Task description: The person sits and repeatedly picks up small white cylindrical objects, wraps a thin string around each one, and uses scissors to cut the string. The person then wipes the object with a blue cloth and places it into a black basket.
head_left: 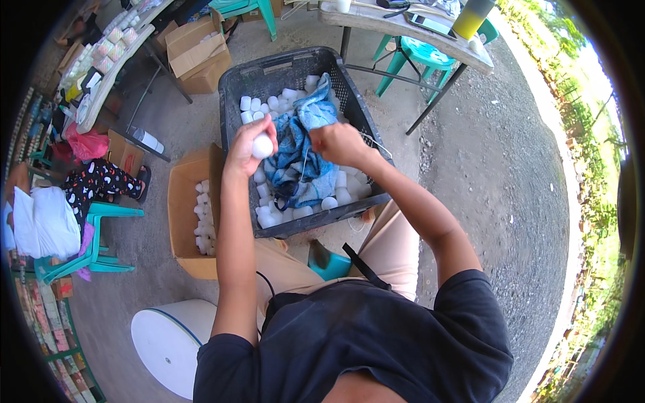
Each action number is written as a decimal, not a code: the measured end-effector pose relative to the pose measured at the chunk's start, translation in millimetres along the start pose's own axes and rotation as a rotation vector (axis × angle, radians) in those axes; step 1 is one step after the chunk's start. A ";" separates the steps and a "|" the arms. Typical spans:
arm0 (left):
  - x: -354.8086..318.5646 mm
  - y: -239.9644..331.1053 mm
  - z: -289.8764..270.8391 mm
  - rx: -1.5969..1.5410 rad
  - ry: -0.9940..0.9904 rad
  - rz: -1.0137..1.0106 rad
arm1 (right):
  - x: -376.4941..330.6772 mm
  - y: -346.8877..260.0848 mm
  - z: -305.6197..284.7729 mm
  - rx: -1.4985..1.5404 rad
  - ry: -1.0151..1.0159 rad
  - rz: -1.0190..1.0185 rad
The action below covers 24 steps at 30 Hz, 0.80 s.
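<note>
My left hand (246,149) is closed around a small white round-ended piece (262,146), whose smooth end faces up. To its right, my right hand (341,144) makes a fist against a crumpled blue patterned towel (316,111) and appears to grip it. The towel lies bunched over many small white cylinders (267,216) in a black plastic crate (297,228). Both hands are above the crate. A thin pale cord hangs over the towel.
An open cardboard box (183,201) with more white cylinders stands left of the crate. Nearby is a white round drum (164,346). Tables (376,25) stand at the back, with green plastic chairs (418,57). A seated person (50,215) is at the left.
</note>
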State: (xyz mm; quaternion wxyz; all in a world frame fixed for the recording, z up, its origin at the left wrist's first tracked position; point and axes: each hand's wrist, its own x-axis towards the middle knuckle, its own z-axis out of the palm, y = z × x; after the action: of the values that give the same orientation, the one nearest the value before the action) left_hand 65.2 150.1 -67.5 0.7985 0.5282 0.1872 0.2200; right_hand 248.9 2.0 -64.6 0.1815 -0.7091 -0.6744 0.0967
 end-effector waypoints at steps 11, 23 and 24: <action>-35.7 -29.0 81.9 -0.143 0.187 0.039 | -79.9 -37.2 -23.8 0.349 0.189 -0.001; -78.0 -41.8 124.5 0.172 0.155 0.056 | -54.5 -54.4 -24.5 1.648 0.581 0.176; -80.3 -44.4 124.7 0.160 0.166 0.053 | -53.3 -57.1 -24.9 1.679 0.617 0.173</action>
State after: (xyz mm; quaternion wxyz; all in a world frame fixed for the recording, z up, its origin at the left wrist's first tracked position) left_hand 71.4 -4.2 -56.9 0.7295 0.5749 0.2556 0.2683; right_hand 202.0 -52.6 -25.4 0.8053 -0.3859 -0.2471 0.3762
